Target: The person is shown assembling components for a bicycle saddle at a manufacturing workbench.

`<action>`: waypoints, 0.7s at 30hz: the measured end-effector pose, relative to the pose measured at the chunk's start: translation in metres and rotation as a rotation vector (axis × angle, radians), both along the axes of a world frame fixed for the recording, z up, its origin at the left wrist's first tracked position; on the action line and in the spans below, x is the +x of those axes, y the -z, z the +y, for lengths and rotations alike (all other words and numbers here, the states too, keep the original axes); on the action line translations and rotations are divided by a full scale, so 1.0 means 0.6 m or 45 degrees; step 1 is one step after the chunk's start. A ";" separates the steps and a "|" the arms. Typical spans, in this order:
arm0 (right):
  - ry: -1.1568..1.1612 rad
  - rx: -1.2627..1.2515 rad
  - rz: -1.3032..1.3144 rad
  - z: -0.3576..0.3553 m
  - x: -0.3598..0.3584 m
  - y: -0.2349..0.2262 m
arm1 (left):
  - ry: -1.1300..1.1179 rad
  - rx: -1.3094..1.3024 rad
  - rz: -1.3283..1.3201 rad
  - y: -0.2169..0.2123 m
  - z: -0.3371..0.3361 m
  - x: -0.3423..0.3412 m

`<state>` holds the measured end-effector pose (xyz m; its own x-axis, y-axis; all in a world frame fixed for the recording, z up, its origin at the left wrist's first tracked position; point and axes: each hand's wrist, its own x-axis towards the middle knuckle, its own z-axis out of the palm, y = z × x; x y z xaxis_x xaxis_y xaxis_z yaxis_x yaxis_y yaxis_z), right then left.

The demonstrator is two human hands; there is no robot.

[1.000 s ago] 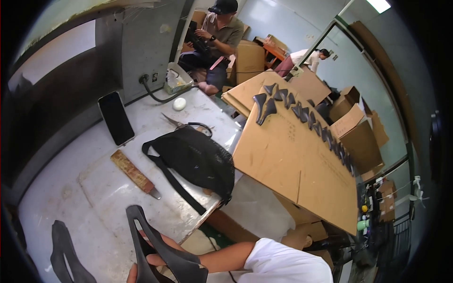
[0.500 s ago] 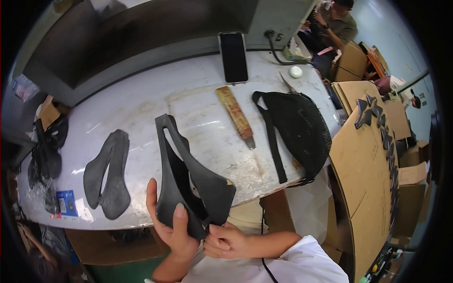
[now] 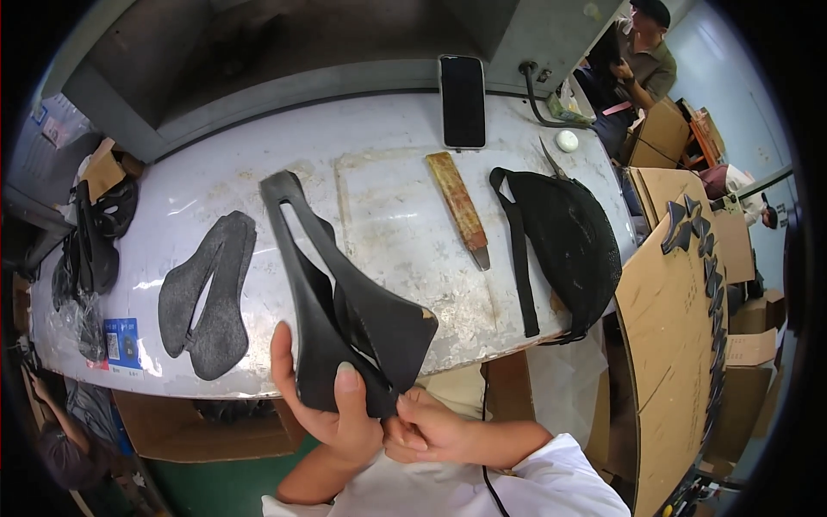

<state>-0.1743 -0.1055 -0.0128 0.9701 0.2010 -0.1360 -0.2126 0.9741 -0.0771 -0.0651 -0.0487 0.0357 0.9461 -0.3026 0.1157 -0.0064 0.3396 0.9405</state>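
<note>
Fingers (image 3: 285,370) hold black saddle-shaped piece (image 3: 379,312); blue label (image 3: 129,332) (printed, square code)

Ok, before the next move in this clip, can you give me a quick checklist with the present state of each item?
1. Left hand has hold of the black saddle-shaped piece: ok, thumb on its near part.
2. Right hand has a firm pinch: cannot tell; its curled fingers are at the piece's near end, but the contact is partly hidden.
3. Held piece's edge unmarked: not ok, a small tan spot shows on its right edge.
4. Grey slotted piece clear of both hands: ok, lying on the table to the left.
5. Bladed tool covered: not ok, its blade is bare.
</note>
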 end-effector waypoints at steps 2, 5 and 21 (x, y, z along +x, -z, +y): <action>0.044 -0.242 0.098 -0.012 -0.002 -0.010 | 0.028 0.027 0.039 0.002 0.002 0.011; 0.540 -1.118 -0.011 -0.027 -0.027 -0.007 | 0.116 0.010 0.119 0.004 0.006 0.020; 0.620 -1.747 -0.762 -0.110 0.011 0.003 | 0.108 0.252 0.015 0.006 0.014 0.019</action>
<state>-0.1677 -0.1717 -0.0145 0.8800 -0.0838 0.4675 0.4726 0.0567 -0.8794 -0.0538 -0.0406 0.0323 0.9171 -0.3970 0.0355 0.0256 0.1474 0.9887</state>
